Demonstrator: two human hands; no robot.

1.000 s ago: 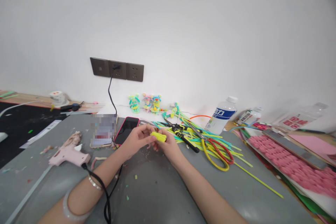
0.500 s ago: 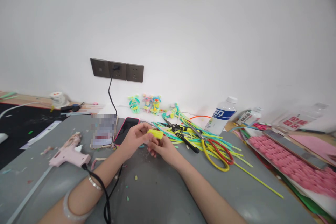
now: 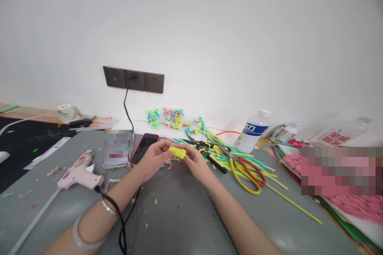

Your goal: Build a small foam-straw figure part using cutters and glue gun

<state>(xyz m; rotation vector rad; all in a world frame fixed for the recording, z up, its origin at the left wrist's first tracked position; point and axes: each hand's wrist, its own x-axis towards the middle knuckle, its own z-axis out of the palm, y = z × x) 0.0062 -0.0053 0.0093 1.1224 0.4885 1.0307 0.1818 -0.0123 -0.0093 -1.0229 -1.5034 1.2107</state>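
A small, ridged yellow pipe-cleaner piece (image 3: 177,152) is held up over the middle of the grey table. My left hand (image 3: 156,157) pinches its left end between thumb and fingers. At its right end, the fingers of my right hand (image 3: 194,161) are closed on it too. Just right of my hands lies a heap of yellow, green and turquoise pipe cleaners (image 3: 269,169). Black-and-yellow pliers (image 3: 213,161) and scissors (image 3: 245,179) with one red and one yellow handle rest on that heap. Several small pipe-cleaner figures (image 3: 177,119) stand by the wall.
A pink glue gun (image 3: 80,177) lies at left, its black cord (image 3: 121,223) running under my left forearm. Behind my left hand is a phone (image 3: 145,146) with a pink edge. A bottle (image 3: 254,129) stands back right, near a pink woven piece (image 3: 353,207).
My right hand has shifted up and its fingers now grip the right end of the yellow piece instead of sitting below it. My left hand has barely moved.
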